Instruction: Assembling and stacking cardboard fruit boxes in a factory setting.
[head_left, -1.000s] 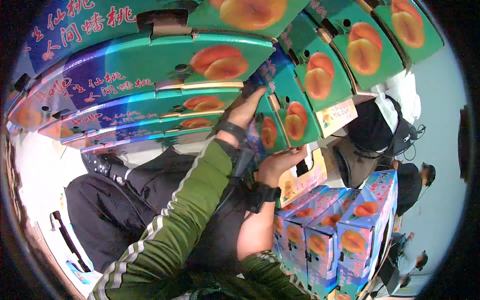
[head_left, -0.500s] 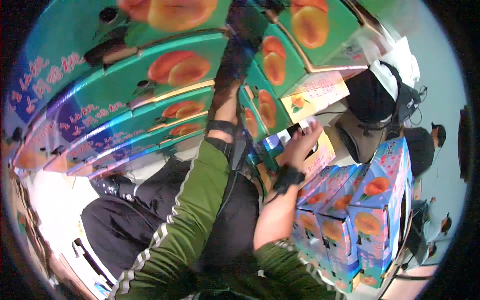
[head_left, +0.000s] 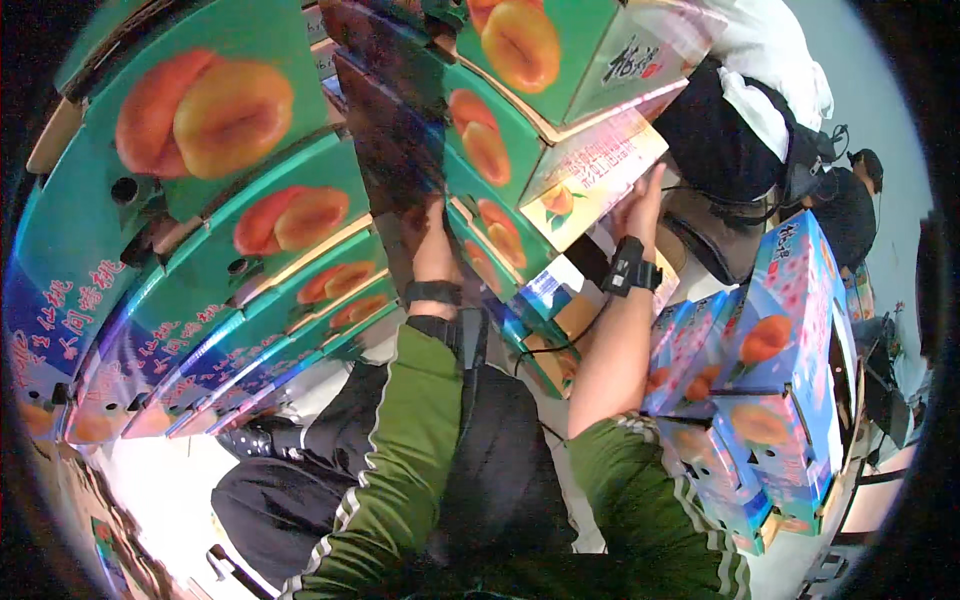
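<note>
Tall stacks of green cartons printed with peaches stand before me. My left hand reaches into the dark gap between the left stack and the right stack; shadow hides its fingers. At the right stack, my right hand is closed at the lower corner of the upper green peach carton, against its yellow end panel. Part of its fingers is hidden. Below that panel lie a small white-and-blue piece and another green carton.
Blue-and-pink peach cartons stand at my right. Beyond the right stack are a person in white and black and a brown boot-like shape. Another person in black is farther off. A dark cable crosses near my right forearm.
My right hand has moved up and right, from beside the lower carton to the upper carton's yellow end. My view has shifted; my left hand stays in the gap.
</note>
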